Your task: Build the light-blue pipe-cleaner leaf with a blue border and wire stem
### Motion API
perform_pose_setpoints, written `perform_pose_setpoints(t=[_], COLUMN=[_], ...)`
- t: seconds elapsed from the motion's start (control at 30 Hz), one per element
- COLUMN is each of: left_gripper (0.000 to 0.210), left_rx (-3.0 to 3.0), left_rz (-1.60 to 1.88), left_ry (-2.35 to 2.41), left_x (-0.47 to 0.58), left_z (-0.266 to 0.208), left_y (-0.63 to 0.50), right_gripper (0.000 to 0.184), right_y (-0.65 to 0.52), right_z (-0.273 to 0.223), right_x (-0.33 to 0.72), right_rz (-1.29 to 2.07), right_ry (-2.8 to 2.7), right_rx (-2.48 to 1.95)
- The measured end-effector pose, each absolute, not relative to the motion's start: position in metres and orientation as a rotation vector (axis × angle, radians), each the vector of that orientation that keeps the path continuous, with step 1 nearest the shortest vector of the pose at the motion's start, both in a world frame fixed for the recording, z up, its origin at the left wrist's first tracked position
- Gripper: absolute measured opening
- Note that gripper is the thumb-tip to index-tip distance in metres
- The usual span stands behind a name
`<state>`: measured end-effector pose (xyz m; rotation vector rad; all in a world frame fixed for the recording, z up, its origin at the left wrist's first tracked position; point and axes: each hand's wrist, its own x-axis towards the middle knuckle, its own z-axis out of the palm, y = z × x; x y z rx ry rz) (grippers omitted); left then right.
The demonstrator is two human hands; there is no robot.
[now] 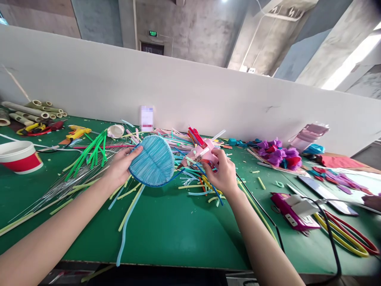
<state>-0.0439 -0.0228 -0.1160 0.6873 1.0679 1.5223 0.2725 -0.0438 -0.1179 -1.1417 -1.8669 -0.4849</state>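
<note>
My left hand [123, 165] grips the left edge of a round blue disc [152, 159], its fingers partly hidden behind it. Fuzzy strands like pipe cleaners cover the disc, with a seam down its middle and a darker blue rim. A blue strand stretches from its lower right side. My right hand [220, 171] is closed around a pink hot glue gun [205, 153], with a clear glue stick [219, 134] out of its back. The gun's nozzle points left, close to the disc's right edge; I cannot tell whether they touch.
Loose pipe cleaners [127, 214] and wires [64, 188] litter the green table [166, 234]. At left stand a paper cup [21, 157] and a yellow glue gun [77, 132]. Purple flowers [276, 153], a magenta power strip [293, 214] and cables lie right. A white partition [190, 93] rises behind.
</note>
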Motion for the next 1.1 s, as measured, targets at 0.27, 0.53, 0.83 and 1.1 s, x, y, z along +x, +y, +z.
perform_pose_setpoints(t=[0.27, 0.53, 0.83, 1.1], left_gripper=[0.028, 0.021, 0.022, 0.025], left_rx=[0.699, 0.683, 0.693, 0.697], left_rz=[1.495, 1.494, 1.487, 1.48], left_ry=[1.078, 1.058, 1.033, 1.057], left_x=[-0.0422, -0.0419, -0.0427, -0.0412], left_z=[-0.1152, -0.1167, -0.1191, -0.1191], left_y=[-0.0245, -0.0238, -0.0233, -0.0238], right_gripper=[0.028, 0.028, 0.025, 0.023], right_y=[-0.0446, -0.0429, -0.0429, -0.0416], right_z=[-0.1175, -0.1189, -0.1197, -0.121], right_x=[0.2707, 0.2714, 0.2714, 0.272], right_rz=[-0.425, -0.45, -0.42, -0.352], right_ry=[-1.901, -1.892, -1.849, -1.784], right_rx=[-1.149, -1.16, -1.16, -1.175])
